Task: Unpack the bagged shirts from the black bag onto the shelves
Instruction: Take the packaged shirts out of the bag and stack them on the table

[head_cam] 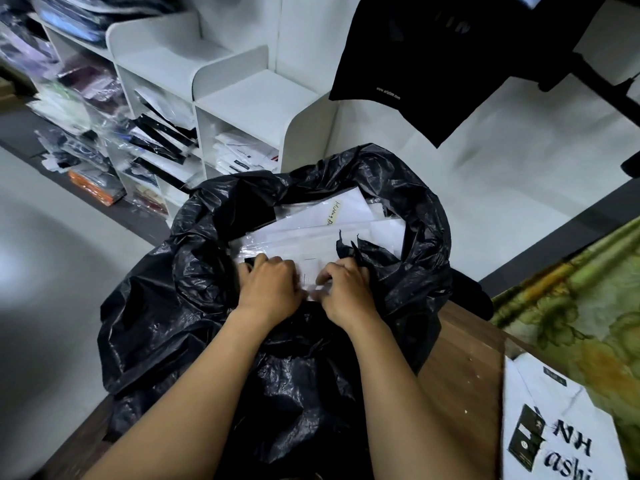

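A large black plastic bag [166, 306] stands open on a wooden table, its mouth facing up. Inside lie several white shirts in clear plastic bags [311, 223], one with a yellow handwritten label. Both my hands reach into the bag's near edge. My left hand [270, 289] grips the near end of a bagged shirt, fingers curled over it. My right hand [346, 292] pinches the same clear packet beside the left. White shelves [256, 98] stand behind the bag, their cubbies partly filled with bagged shirts.
A black T-shirt [433, 57] hangs at the upper right. On the table's right lie a white printed shirt [554, 427] and a green patterned cloth [588, 306]. More bagged clothes [79, 109] pile up at the shelves' left.
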